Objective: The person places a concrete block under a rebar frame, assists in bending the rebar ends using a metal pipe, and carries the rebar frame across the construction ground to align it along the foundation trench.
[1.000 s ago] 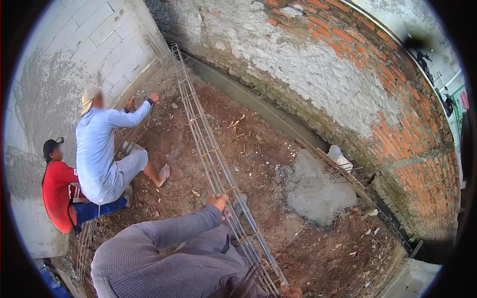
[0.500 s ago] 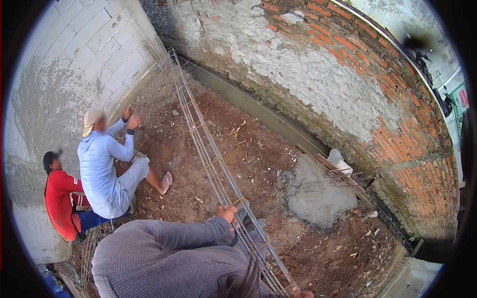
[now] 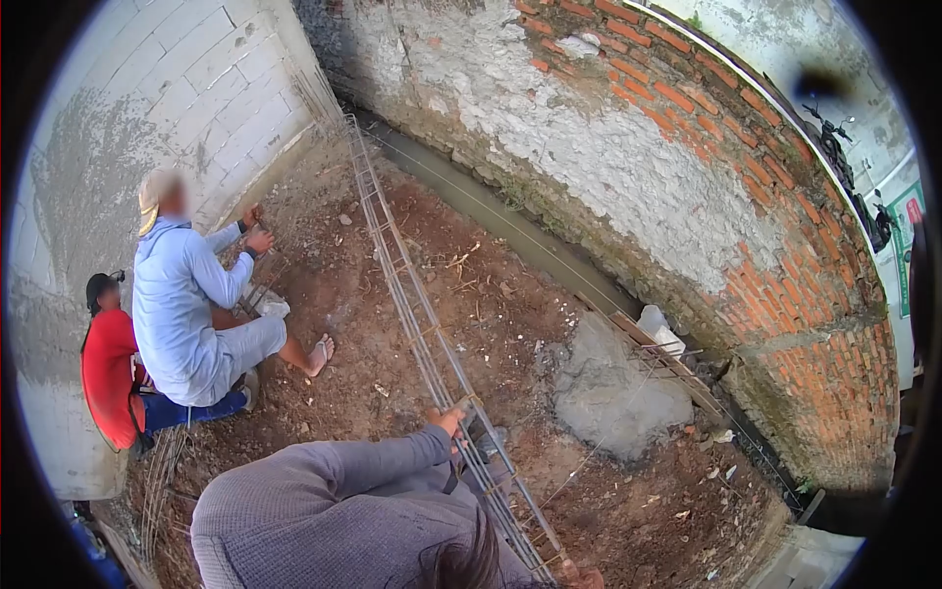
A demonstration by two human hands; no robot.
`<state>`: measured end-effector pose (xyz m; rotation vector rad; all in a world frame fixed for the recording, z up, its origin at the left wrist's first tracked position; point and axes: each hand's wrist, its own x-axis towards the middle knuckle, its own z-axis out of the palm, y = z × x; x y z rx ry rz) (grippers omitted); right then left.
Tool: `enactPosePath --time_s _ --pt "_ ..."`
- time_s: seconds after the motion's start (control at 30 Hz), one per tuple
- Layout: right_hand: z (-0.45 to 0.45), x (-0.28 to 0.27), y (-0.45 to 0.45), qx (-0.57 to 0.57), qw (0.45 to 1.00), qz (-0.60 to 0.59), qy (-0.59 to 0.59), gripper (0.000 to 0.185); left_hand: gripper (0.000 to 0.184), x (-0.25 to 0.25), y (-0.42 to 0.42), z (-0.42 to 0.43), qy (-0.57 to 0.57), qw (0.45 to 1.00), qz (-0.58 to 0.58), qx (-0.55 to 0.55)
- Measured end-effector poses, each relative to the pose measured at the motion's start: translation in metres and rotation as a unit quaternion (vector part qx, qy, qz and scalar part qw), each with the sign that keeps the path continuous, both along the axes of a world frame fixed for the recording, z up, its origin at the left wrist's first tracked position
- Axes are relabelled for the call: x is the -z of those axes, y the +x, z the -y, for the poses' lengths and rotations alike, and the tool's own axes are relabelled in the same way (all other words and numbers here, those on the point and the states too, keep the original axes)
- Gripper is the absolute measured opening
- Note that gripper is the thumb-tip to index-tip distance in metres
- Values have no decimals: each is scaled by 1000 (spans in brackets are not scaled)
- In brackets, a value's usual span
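A long rebar cage (image 3: 428, 309), thin steel bars tied with rusty stirrups, slants across the view from the far wall corner to the bottom edge. My left hand (image 3: 448, 422) is closed around its bars near the middle of the view, at the end of my grey sleeve (image 3: 383, 461). At the bottom edge, my right hand (image 3: 584, 576) grips the near end of the cage; the frame cuts part of it off. Strands of dark hair hang over my grey clothing. Below the cage lies reddish-brown soil (image 3: 373, 344).
Two people sit at the left, one in light blue (image 3: 186, 304), one in red (image 3: 108, 368). Behind them rises a block wall (image 3: 196, 98). A water-filled ditch (image 3: 500, 231) runs along the brick wall (image 3: 785, 285). A grey concrete patch (image 3: 618, 393) lies right of the cage.
The view has shifted slightly, so both people appear farther left. The far end of the cage sits a little lower in view. Both my hands keep their hold on it.
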<state>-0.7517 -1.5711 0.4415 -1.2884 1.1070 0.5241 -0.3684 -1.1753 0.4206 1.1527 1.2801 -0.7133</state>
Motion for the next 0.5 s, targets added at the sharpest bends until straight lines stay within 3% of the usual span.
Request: enactPosePath --time_s 0.13,0.4,0.5 --pt "11 0 -11 3 1000 -1 4 30 41 21 -22 6 -20 1000 9 -7" --pt "47 -9 -28 27 997 42 57 28 40 -10 7 35 23 999 -7 -24" --pt "56 -7 5 -9 1000 24 -2 26 42 -5 21 40 -24 999 43 -15"
